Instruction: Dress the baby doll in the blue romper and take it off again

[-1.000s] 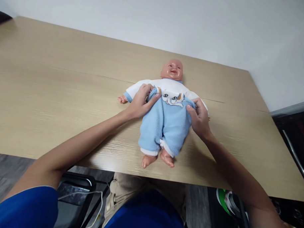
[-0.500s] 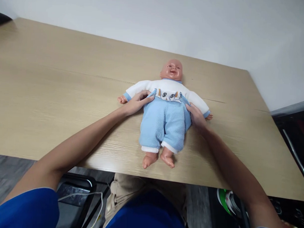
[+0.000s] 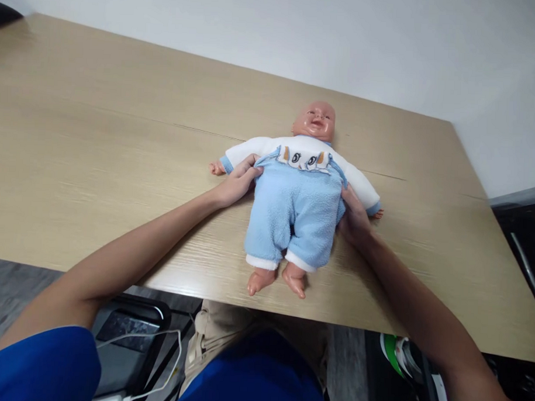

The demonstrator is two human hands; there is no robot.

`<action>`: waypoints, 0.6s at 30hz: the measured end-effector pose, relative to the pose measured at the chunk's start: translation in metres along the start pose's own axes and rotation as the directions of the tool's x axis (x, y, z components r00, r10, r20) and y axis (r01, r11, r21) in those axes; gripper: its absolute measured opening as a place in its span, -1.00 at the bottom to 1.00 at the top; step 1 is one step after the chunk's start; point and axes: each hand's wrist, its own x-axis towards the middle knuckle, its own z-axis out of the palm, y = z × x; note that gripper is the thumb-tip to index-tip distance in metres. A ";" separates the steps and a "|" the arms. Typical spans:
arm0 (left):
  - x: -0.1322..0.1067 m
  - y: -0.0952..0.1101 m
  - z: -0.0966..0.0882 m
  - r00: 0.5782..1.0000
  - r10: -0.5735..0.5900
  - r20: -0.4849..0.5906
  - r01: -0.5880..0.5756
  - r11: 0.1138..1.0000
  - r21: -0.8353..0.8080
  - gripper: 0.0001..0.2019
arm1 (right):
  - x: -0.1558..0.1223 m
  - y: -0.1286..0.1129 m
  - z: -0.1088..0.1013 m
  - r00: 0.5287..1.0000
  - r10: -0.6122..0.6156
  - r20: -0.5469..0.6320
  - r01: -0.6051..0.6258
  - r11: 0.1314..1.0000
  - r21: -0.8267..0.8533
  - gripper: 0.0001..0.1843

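A baby doll (image 3: 316, 121) lies on its back on the wooden table, head toward the wall and bare feet toward me. It wears a white long-sleeved top with blue cuffs and fuzzy light-blue overalls (image 3: 276, 206) whose white bib shows two printed eyes. At the doll's waist, my left hand (image 3: 242, 181) pinches the left side edge of the overalls between thumb and fingers. On the other side my right hand (image 3: 355, 214) grips the opposite edge, its fingers partly hidden beneath the cloth.
The table (image 3: 119, 160) meets a white wall (image 3: 273, 37) at the back. Below its front edge on the left is a black chair (image 3: 133, 348) with a white cable (image 3: 178, 352). A green and white round object (image 3: 394, 354) sits low on the right.
Both hands have pulled the overalls' sides outward, and the cloth is spread wider. My right hand has slid farther under the edge. The doll appears slightly shifted to the right.
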 end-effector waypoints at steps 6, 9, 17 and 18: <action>0.008 0.003 -0.017 0.987 0.094 0.133 -0.106 0.991 0.081 -0.42 | 0.004 -0.003 -0.025 0.997 -0.041 0.063 0.048 0.992 -0.115 -0.61; 0.013 0.010 -0.041 0.947 0.089 0.310 -0.143 0.977 0.159 -0.47 | 0.005 -0.009 -0.043 0.962 -0.128 0.240 0.204 0.923 -0.326 -0.52; 0.011 0.021 -0.051 0.912 0.129 0.390 -0.234 0.943 0.236 -0.42 | 0.006 -0.019 -0.047 0.907 -0.174 0.384 0.345 0.831 -0.437 -0.35; 0.011 0.021 -0.047 0.914 0.131 0.384 -0.221 0.955 0.200 -0.43 | 0.005 -0.018 -0.044 0.915 -0.171 0.366 0.324 0.853 -0.410 -0.37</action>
